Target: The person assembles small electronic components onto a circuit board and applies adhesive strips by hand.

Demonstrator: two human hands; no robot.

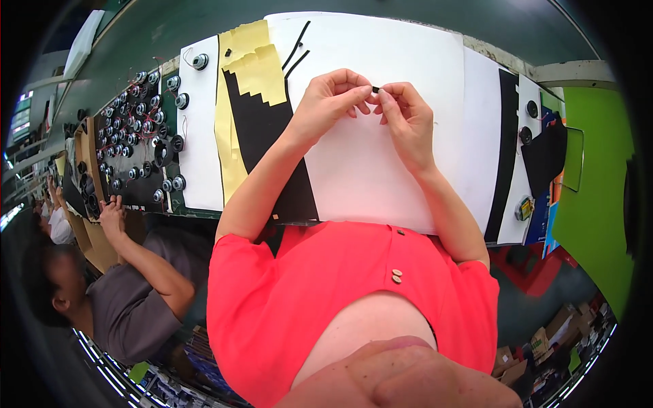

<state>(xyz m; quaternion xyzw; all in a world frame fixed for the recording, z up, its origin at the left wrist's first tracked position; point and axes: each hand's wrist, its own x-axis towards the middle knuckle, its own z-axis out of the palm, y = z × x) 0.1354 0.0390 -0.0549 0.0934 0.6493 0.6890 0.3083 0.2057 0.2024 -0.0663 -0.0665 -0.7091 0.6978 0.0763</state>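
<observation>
Both my hands meet above the white sheet, fingertips pinched around a small black piece. My left hand grips its left end between thumb and forefinger. At the other end, my right hand pinches it the same way. To the left of my left hand lies a black sheet with a stepped upper edge, partly under yellow backing paper. Two thin black strips rest on the white sheet just beyond that paper.
Many small round speakers with wires crowd the table's left, where a co-worker's hand reaches in. One speaker sits on white board. On the right are a long black band, black cloth-like material and a green surface.
</observation>
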